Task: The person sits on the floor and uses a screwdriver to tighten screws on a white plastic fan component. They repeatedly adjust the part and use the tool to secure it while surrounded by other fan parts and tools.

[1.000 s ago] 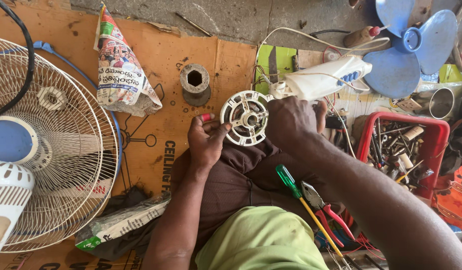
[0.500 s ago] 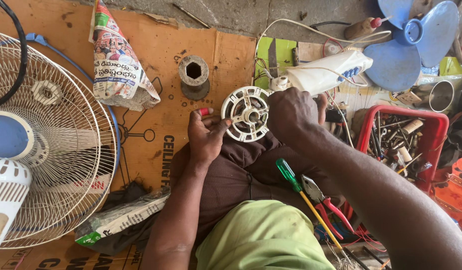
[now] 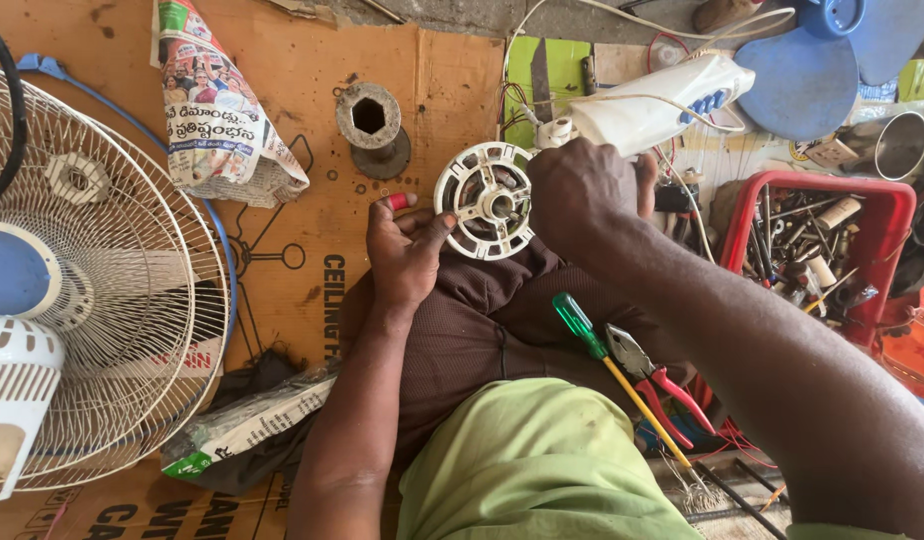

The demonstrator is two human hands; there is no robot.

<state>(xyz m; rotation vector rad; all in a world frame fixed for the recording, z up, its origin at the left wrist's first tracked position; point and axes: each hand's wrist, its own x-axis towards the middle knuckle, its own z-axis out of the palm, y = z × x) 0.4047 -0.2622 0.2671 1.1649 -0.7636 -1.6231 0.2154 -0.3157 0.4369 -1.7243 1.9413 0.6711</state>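
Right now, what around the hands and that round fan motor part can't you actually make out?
- Right hand fingertips: head view, hidden behind the hand's own back, so the grip on the round motor part is unclear.
- Small red item by the left hand: mostly covered by the fingers.
- Tools in the red basket: too small and jumbled.
- Fan guard: cut off by the left edge.

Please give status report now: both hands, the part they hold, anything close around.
Left hand fingers on rim of round white fan motor housing. Right hand gripping its other side. Green-handled screwdriver and red pliers lie on lap, apart.
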